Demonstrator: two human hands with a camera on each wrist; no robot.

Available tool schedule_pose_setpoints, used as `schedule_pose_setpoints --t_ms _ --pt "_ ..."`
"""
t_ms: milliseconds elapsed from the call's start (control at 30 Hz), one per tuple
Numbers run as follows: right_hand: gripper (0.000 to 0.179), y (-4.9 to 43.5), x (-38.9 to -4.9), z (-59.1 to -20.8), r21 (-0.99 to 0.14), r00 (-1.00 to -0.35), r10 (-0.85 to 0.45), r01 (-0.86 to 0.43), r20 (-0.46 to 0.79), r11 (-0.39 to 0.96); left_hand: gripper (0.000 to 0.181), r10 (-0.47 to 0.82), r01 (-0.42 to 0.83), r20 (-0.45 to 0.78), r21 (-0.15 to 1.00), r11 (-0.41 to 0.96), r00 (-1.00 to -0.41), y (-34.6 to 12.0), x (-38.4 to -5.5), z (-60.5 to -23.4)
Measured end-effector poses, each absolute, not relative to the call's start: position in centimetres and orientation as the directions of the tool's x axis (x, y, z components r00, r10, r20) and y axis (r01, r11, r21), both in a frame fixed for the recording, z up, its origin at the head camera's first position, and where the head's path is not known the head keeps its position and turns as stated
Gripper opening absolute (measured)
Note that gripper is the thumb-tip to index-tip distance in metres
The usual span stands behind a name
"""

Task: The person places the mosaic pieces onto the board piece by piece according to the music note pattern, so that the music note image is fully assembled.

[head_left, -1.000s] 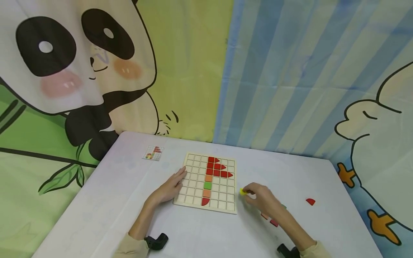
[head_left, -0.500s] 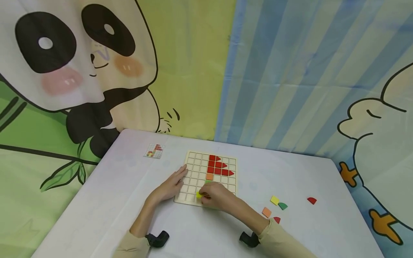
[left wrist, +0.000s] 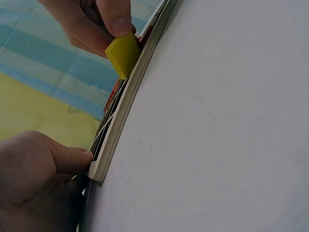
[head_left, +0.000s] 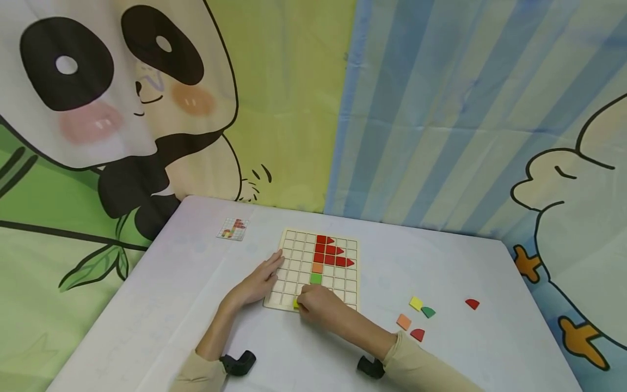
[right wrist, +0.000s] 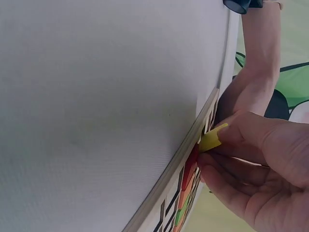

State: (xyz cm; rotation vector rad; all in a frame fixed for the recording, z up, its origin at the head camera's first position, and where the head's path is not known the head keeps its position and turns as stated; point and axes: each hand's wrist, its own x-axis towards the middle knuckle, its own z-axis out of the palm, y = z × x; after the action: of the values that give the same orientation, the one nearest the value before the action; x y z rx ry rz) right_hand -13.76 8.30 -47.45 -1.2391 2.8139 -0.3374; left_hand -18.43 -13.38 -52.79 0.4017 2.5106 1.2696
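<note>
A square-gridded wooden board [head_left: 289, 272] lies on the table. Red squares and pointed red pieces [head_left: 325, 258] fill its upper part, with an orange square [head_left: 317, 268] and a green square [head_left: 315, 279] below them. My right hand [head_left: 323, 307] pinches a yellow tile [left wrist: 123, 55] between thumb and fingers, tilted on edge over the board's near row, beside a red piece [right wrist: 191, 164]. The right hand hides part of the lower rows in the head view. My left hand [head_left: 257, 283] rests along the board's left edge, fingers straight, thumb [left wrist: 75, 159] at the near corner.
Right of the board lie loose pieces: a yellow square [head_left: 416, 304], a green rounded piece [head_left: 428, 312], an orange square [head_left: 404, 322] and two red rounded pieces [head_left: 418, 334]. A small printed pattern card [head_left: 233, 229] lies at the back left. A cartoon curtain hangs behind the table.
My right hand has carried the yellow tile leftward from beside the board to its near row, then slightly lower and left. The left hand stays at the board's edge.
</note>
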Motion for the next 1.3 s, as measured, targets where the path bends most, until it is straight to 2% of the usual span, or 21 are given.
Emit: schedule_pose_setpoints --t_ms 233,533,733,967,1033,1167,1233,1300 --pt "0.009 8.3 -13.5 -47.8 -0.191 -0.708 -0.703 -0.7 0.062 0.688 0.054 0.378 0.117 -0.131 0.816 0.566 -0.916 -13.5 -18.5 -52.7" --pt "0.006 8.4 -13.9 -48.0 -0.17 -0.699 -0.706 -0.714 0.11 0.68 0.054 0.374 0.109 -0.137 0.817 0.566 -0.917 -13.5 -18.3 -52.7" --pt "0.007 8.3 -14.1 -48.2 -0.195 -0.709 -0.699 -0.701 0.088 0.686 0.054 0.368 0.095 -0.155 0.81 0.578 -0.917 -13.4 -18.5 -52.8" --pt "0.005 8.7 -13.8 -48.0 -0.15 -0.696 -0.715 -0.716 0.071 0.682 0.054 0.367 0.105 -0.141 0.811 0.576 -0.92 -13.3 -18.4 -52.8" --pt "0.004 9.3 -13.5 -47.9 -0.166 -0.673 -0.736 -0.735 0.068 0.657 0.054 0.369 0.111 -0.137 0.81 0.576 -0.919 -13.3 -18.3 -52.8" --pt "0.018 11.6 -12.5 -47.4 -0.262 -0.652 -0.756 -0.742 0.066 0.617 0.054 0.373 0.112 -0.137 0.811 0.574 -0.918 -13.3 -18.3 -52.9" --pt "0.026 13.4 -11.7 -46.9 -0.313 -0.68 -0.731 -0.708 0.061 0.633 0.054 0.37 0.11 -0.136 0.813 0.572 -0.919 -13.2 -18.3 -52.8" --pt "0.031 15.5 -11.0 -46.5 -0.36 -0.74 -0.671 -0.64 0.05 0.679 0.054 0.369 0.107 -0.135 0.816 0.567 -0.92 -13.2 -18.3 -52.8"
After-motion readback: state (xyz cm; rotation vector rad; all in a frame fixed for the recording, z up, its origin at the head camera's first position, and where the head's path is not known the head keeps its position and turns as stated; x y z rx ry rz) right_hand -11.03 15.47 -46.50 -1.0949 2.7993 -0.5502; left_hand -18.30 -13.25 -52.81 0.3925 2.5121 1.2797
